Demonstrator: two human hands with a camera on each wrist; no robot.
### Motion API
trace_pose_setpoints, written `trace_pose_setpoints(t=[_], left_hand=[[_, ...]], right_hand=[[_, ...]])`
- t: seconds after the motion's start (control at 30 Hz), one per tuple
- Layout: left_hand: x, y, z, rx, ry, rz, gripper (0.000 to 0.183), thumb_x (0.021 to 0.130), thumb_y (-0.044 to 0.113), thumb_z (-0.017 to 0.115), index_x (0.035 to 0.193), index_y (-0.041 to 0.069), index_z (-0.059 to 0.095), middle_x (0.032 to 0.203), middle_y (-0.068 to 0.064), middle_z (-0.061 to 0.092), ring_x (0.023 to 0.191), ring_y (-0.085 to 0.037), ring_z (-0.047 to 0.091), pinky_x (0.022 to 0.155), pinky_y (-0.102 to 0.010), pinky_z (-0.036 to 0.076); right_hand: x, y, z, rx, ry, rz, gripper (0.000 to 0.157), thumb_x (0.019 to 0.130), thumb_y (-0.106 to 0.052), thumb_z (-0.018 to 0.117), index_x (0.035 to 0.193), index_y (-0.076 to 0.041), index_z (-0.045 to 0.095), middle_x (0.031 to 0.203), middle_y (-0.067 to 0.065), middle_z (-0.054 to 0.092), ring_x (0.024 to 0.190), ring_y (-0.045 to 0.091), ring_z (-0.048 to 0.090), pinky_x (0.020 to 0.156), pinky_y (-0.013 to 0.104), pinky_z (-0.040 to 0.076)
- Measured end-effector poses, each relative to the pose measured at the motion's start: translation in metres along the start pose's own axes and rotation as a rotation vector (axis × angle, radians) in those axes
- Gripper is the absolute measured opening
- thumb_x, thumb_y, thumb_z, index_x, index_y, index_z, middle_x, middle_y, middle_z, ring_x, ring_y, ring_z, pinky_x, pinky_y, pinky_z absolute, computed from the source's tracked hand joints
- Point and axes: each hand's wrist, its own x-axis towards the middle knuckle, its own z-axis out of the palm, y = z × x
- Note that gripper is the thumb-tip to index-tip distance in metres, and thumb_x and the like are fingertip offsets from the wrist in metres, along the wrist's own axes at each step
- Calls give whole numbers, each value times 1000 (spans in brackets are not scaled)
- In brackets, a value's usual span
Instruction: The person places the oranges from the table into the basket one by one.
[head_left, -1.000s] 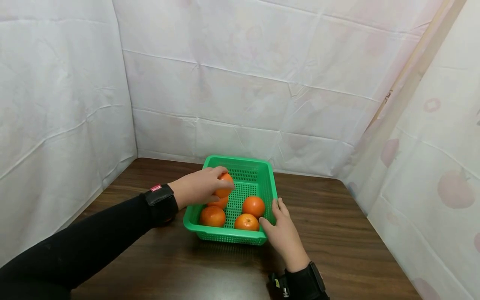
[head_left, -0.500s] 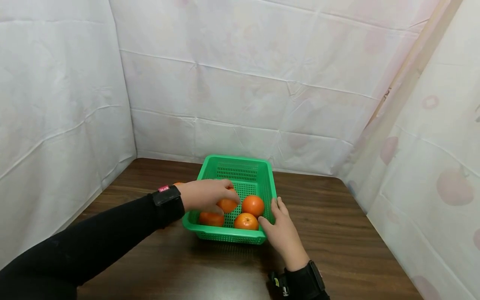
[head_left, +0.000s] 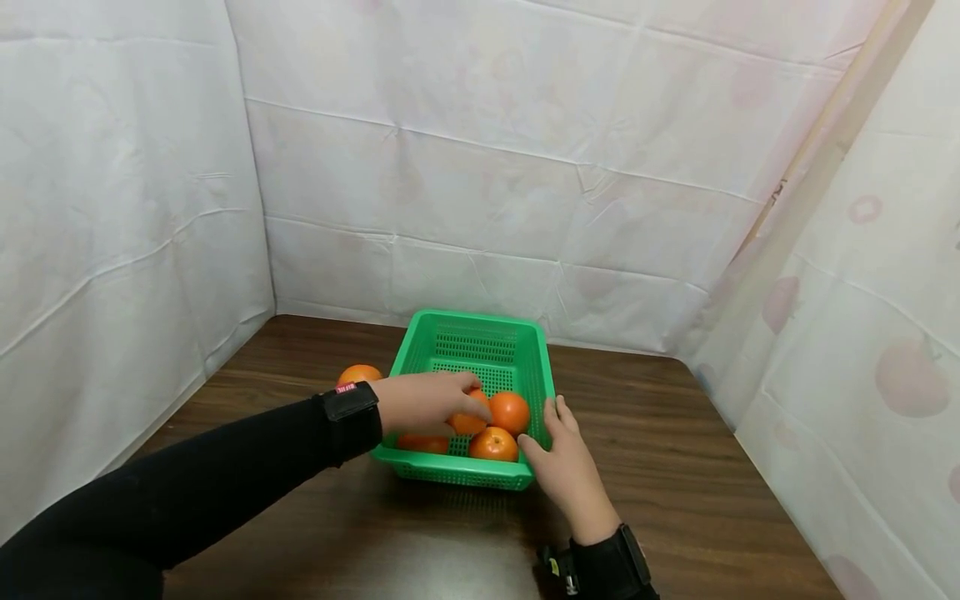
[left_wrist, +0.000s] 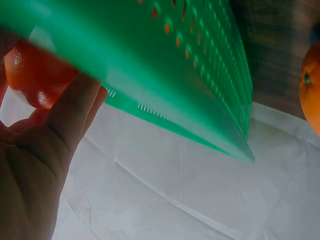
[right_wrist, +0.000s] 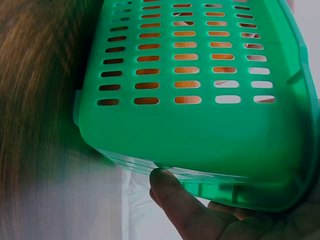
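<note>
A green plastic basket (head_left: 540, 358) with slotted walls stands on the table. My left hand (head_left: 427, 404) reaches over its left side and grips an orange (head_left: 470, 422); the left wrist view shows the fingers around that fruit (left_wrist: 37, 75). Inside, two more oranges lie close by, one at the right (head_left: 510, 412) and one at the front (head_left: 493, 444). Under my left hand, another orange (head_left: 422, 443) is partly covered. My right hand (head_left: 570, 475) holds the basket's near right corner, and one fingertip (right_wrist: 162, 180) touches the outer wall in the right wrist view.
One orange (head_left: 360, 374) sits on the dark wooden table (head_left: 645, 442), left of the basket and partly behind my left wrist. White cloth (head_left: 480, 167) hangs behind the table and along both sides.
My left hand has carried its orange down and to the right inside the basket, towards the other oranges. The orange outside has come into sight behind the wrist. My right hand has stayed put.
</note>
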Motion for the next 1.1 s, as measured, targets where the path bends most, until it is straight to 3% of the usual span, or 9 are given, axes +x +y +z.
trace_pose_setpoints(t=[0.23, 0.57, 0.73, 0.83, 1.1], left_hand=[[4, 2, 8, 29, -5, -39, 60, 97, 11, 79, 146, 42, 64, 150, -7, 55, 112, -20, 65, 102, -32, 57], [5, 5, 7, 32, -12, -32, 54, 100, 11, 75, 144, 42, 66, 159, -11, 51, 128, -29, 65, 111, -41, 54], [5, 5, 9, -6, -45, -70, 57, 102, 12, 72, 146, 46, 63, 167, -9, 43, 137, -30, 60, 116, -44, 51], [4, 5, 10, -22, -66, -101, 62, 103, 11, 70, 151, 48, 57, 169, -8, 39, 136, -27, 60, 113, -42, 52], [0, 8, 16, -8, -82, -146, 73, 105, 5, 66, 159, 49, 45, 168, -10, 37, 117, -21, 67, 98, -38, 59]], right_hand=[[3, 2, 2, 1, 3, 8, 78, 107, -36, 59, 170, -10, 21, 181, 11, 7, 162, 44, 24, 122, 68, 34], [4, 4, 2, -5, 9, 7, 78, 107, -39, 59, 170, -10, 22, 181, 12, 9, 162, 44, 25, 122, 68, 34], [3, 4, 2, -5, 9, 5, 77, 107, -36, 59, 170, -10, 23, 180, 13, 10, 162, 44, 25, 122, 68, 35], [3, 4, 2, -2, 8, 3, 77, 107, -36, 59, 170, -10, 22, 180, 12, 9, 162, 44, 25, 122, 68, 35], [2, 3, 2, -4, 7, 1, 78, 107, -37, 59, 170, -10, 22, 180, 12, 9, 162, 44, 24, 122, 68, 34]])
